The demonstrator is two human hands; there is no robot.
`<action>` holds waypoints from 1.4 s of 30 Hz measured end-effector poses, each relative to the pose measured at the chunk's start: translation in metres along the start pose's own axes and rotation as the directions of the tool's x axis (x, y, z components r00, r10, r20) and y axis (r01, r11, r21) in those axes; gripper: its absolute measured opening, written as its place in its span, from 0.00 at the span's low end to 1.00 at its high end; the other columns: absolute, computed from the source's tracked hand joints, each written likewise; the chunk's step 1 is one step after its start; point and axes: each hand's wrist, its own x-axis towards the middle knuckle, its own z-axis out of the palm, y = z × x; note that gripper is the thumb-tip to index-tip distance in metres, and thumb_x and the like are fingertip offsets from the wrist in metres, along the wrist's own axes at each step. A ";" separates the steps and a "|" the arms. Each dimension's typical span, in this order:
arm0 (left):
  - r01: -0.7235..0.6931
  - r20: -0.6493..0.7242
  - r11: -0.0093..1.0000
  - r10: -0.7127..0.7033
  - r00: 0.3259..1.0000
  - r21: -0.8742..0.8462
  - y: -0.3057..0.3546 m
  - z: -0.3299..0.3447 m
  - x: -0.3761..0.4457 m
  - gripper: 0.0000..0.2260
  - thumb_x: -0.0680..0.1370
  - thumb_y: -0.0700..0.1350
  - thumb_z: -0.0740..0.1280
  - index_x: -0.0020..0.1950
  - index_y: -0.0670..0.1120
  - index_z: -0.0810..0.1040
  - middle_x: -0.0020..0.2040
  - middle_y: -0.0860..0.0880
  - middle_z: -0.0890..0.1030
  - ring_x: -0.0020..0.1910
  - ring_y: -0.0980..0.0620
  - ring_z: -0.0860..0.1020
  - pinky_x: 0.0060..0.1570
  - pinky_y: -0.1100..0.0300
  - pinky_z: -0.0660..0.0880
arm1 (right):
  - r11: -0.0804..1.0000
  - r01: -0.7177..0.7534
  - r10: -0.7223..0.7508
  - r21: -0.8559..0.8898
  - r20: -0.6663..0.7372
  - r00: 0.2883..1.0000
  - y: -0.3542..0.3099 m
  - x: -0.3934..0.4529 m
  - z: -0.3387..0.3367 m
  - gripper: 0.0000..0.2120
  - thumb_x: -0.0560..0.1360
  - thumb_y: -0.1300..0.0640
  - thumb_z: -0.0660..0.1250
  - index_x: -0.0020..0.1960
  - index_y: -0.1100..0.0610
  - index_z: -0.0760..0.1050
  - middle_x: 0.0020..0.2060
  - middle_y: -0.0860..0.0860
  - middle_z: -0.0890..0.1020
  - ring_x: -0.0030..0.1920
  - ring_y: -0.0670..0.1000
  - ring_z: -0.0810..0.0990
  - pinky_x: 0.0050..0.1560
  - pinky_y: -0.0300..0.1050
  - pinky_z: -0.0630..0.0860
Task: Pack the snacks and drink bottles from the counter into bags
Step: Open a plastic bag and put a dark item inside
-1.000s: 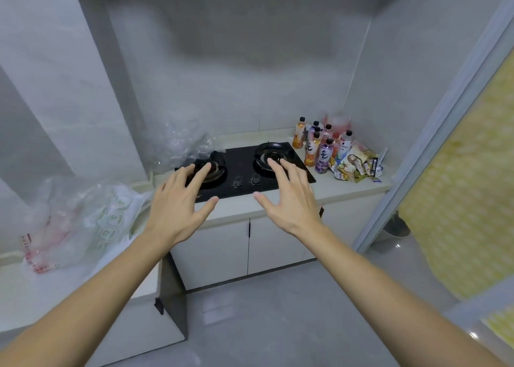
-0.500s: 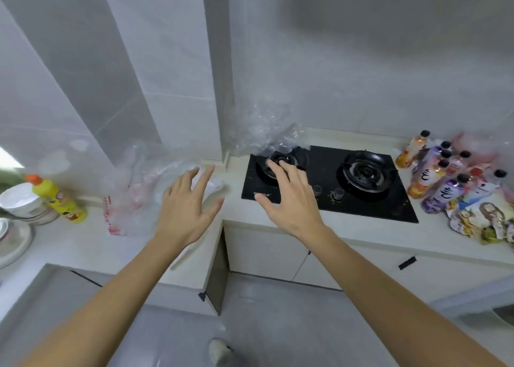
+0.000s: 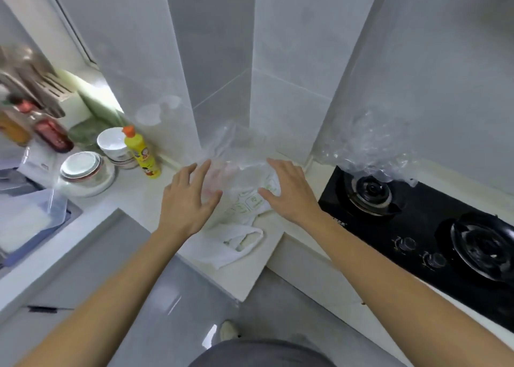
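Listing what lay before us: one pale desk (image 3: 130,197) turning a corner, with a heap of plastic bags (image 3: 244,188) in that corner against the tiled wall. The top bags were clear, one tinted pink; a white bag with green print lay beneath, its handles trailing toward the desk's edge.

Left hand (image 3: 186,200): fingers spread and straight, poised over the left side of the bags, gripping nothing. Right hand (image 3: 289,191): fingers likewise spread and straight, over the right side of the heap, gripping nothing. We could not tell whether either hand touched the plastic.

Further items we recorded:
- a second clear bag (image 3: 370,155), crumpled, standing behind the stove's (image 3: 422,227) left burner;
- the black two-burner stove, set into the desk at right, two knobs at its front;
- a yellow bottle (image 3: 140,152) with orange cap, upright, left of the bags;
- white bowls (image 3: 83,169) stacked just beside that bottle;
- a sink (image 3: 33,222) at far left.

We saw no snacks or drink bottles.
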 end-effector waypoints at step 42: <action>0.551 0.185 0.354 -0.692 0.698 -0.756 -0.011 0.101 0.021 0.11 0.77 0.48 0.73 0.40 0.44 0.77 0.39 0.48 0.76 0.39 0.48 0.73 0.44 0.51 0.73 | 0.906 0.052 -0.088 0.421 0.065 0.994 0.057 0.127 -0.002 0.14 0.83 0.55 0.65 0.42 0.55 0.64 0.34 0.47 0.69 0.32 0.41 0.71 0.37 0.41 0.70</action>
